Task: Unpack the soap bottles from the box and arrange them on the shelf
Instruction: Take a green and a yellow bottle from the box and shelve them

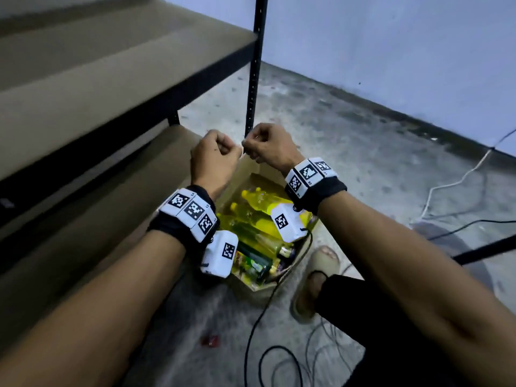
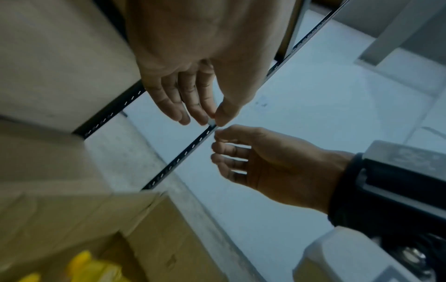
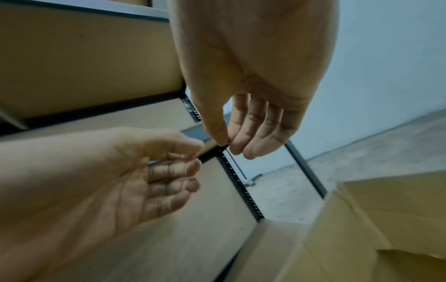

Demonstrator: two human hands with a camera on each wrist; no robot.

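I see the soap bottles [image 1: 252, 219], yellow with yellow caps, lying on their sides inside the open cardboard box [image 1: 282, 280] on the concrete floor [image 1: 349, 141]; darker packets lie at the box's near end. The box sits just beside the shelf [image 1: 106, 88], whose tan boards carry nothing that I can see, close to its black slotted upright [image 1: 254, 79]. Above the box I hold both hands raised and nearly touching. My left hand [image 1: 213, 159] has its fingers curled, thumb and forefinger pinching a small pale scrap [image 2: 212, 122]; what it is I cannot tell. My right hand [image 1: 268, 145] is curled too, thumb against forefinger tip just next to the scrap, but I cannot tell whether it grips anything. Both wrists wear black bands with white marker blocks. A sandalled foot [image 1: 315, 280] stands right of the box, and cables [image 1: 279, 317] trail over the floor towards the pale wall [image 1: 405, 46]
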